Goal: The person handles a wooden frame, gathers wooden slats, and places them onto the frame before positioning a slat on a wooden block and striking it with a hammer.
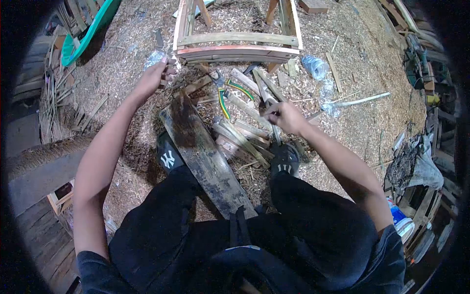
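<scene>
My left hand (155, 77) is raised at the left front corner of a wooden frame (237, 51), its fingers curled; whether something small is in them is hidden. My right hand (283, 116) is closed near the upper part of a long saw-like tool (275, 131), and I cannot make out what it holds. Pliers with green and yellow handles (224, 102) lie open between my hands. A worn dark board (205, 157) slants from between my legs toward the frame. Wood strips (242, 139) are heaped beside it.
Sawdust covers the ground (362, 59). A clear plastic bottle (315, 67) lies right of the frame, near a thin strip (362, 99). A green curved object (88, 36) is at upper left. My shoes (169, 153) flank the board.
</scene>
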Available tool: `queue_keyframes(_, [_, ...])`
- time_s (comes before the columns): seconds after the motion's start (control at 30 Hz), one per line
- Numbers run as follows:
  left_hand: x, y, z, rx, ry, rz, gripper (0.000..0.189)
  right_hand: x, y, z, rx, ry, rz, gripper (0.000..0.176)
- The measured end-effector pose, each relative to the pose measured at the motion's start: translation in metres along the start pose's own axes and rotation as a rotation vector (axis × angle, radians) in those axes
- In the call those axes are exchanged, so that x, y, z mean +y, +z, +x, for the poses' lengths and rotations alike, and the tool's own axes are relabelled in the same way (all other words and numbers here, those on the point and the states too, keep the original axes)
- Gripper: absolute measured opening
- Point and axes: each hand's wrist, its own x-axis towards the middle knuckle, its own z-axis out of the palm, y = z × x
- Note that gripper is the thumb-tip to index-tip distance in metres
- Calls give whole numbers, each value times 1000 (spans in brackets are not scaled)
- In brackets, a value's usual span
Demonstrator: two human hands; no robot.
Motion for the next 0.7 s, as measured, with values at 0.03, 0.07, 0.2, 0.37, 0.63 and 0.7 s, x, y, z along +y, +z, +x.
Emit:
queue_keyframes(0.03, [2,0,0,-20,-8,-7,58,-3,6,0,-28,-55,-24,15])
queue_keyframes(0.07, [4,0,-1,-39,-15,-14,58,-7,11,-1,-55,-110,-48,14])
queue_keyframes(0.2, [6,1,-3,-44,-22,11,59,-19,33,-7,-139,-102,-295,26])
queue_keyframes(0.37, [0,0,-7,-38,-31,26,60,-21,52,-21,-103,-283,-413,43])
queue_keyframes(0.63, [-5,-2,-5,-61,-16,18,60,-14,83,-34,33,-205,-587,41])
queue_keyframes(0.7, [-5,-1,-4,-52,-43,44,60,-25,76,-37,-20,-74,-419,25])
